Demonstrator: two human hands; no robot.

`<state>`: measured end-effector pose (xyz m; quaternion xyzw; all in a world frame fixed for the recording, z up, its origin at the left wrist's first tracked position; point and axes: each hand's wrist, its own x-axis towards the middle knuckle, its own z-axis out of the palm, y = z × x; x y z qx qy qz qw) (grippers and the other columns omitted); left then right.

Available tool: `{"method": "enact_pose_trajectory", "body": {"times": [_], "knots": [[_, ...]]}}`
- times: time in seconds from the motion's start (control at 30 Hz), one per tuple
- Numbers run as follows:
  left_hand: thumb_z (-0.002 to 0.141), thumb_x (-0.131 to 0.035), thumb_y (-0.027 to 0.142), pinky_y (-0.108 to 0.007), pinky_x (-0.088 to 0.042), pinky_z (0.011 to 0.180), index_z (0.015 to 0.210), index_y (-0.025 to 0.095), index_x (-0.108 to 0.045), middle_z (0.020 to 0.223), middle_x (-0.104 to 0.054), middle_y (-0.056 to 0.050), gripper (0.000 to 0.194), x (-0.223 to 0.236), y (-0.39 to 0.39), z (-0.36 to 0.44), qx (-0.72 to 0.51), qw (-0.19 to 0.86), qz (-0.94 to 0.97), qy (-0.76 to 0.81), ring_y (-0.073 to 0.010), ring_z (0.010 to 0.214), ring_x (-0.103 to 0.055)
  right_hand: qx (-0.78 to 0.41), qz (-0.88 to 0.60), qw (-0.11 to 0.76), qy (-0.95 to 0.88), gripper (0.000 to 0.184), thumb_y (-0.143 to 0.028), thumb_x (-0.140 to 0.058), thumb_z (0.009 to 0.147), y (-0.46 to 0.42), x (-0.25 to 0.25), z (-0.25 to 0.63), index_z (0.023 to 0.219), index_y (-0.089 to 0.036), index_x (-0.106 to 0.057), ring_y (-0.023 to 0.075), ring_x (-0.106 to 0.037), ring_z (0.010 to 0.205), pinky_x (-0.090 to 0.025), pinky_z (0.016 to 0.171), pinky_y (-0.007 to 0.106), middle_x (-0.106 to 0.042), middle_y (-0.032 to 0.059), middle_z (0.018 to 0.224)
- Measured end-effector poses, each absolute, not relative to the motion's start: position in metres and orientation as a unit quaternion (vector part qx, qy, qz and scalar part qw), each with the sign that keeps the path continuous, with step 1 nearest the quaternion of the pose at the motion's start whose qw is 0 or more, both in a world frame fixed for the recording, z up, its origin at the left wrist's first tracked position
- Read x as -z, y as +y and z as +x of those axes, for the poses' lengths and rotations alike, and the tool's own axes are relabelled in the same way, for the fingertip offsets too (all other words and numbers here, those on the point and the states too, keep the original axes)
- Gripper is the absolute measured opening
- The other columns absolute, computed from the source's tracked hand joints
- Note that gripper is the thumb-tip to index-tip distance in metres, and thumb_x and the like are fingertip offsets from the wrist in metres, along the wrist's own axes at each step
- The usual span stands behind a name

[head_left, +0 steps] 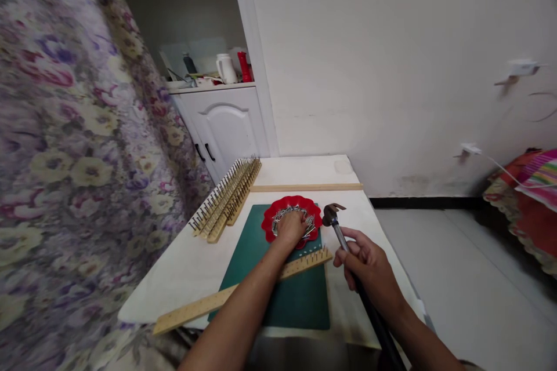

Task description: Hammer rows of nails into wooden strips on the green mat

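Observation:
My left hand (290, 227) reaches into a red scalloped dish (282, 206) of loose metal nails, fingers curled down among them; what they hold is hidden. My right hand (369, 266) is wrapped round the dark handle of a claw hammer (334, 214), whose head hovers just right of the dish. Below the dish a long wooden strip (217, 300) lies slantwise across a green cutting mat (300, 301), with a short row of nails standing at its right end.
Several wooden strips studded with nails (226, 200) lie at the table's left. A bare wooden strip (304, 187) lies across the far part of the white table (183, 269). A flowered curtain (65, 156) hangs left, a white cabinet (226, 124) behind, bare floor right.

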<state>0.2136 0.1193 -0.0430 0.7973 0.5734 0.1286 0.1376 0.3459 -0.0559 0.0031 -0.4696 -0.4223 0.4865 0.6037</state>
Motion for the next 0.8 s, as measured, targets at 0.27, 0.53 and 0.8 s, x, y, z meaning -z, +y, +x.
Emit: {"method": "enact_pose_trajectory", "body": {"times": [0.27,0.53,0.8], "knots": [[0.067,-0.059,0.013,-0.026,-0.037,0.061,0.064,0.018,-0.062,0.067,-0.066,-0.005,0.007,0.047,0.123,0.204,-0.134,0.161,0.789,0.578,-0.0188,0.068,-0.059,-0.485,-0.47,0.604,-0.423,0.039,-0.03,-0.06,0.077,-0.055,-0.003,0.343,0.112,-0.015,-0.052,0.006,-0.042,0.032,-0.031,0.034,0.019,-0.061,-0.0037,0.063],[0.071,-0.054,0.013,-0.022,-0.034,0.059,0.066,0.017,-0.058,0.068,-0.062,-0.001,0.008,0.038,0.105,0.188,-0.209,0.182,0.808,0.52,-0.0139,0.066,-0.054,-0.476,-0.455,0.617,-0.43,0.039,-0.028,-0.06,0.077,-0.05,-0.001,0.342,0.113,-0.014,-0.051,0.0052,-0.041,0.033,-0.029,0.034,0.018,-0.059,-0.0043,0.062],[0.079,-0.049,0.018,-0.023,-0.036,0.065,0.071,0.017,-0.054,0.072,-0.058,0.0,0.009,0.018,0.039,0.17,-0.325,0.249,0.801,0.437,-0.0146,0.07,-0.052,-0.455,-0.451,0.655,-0.401,0.044,-0.023,-0.065,0.069,-0.035,0.01,0.326,0.109,-0.015,-0.05,0.0057,-0.042,0.037,-0.034,0.033,0.017,-0.055,-0.0064,0.063]]}}
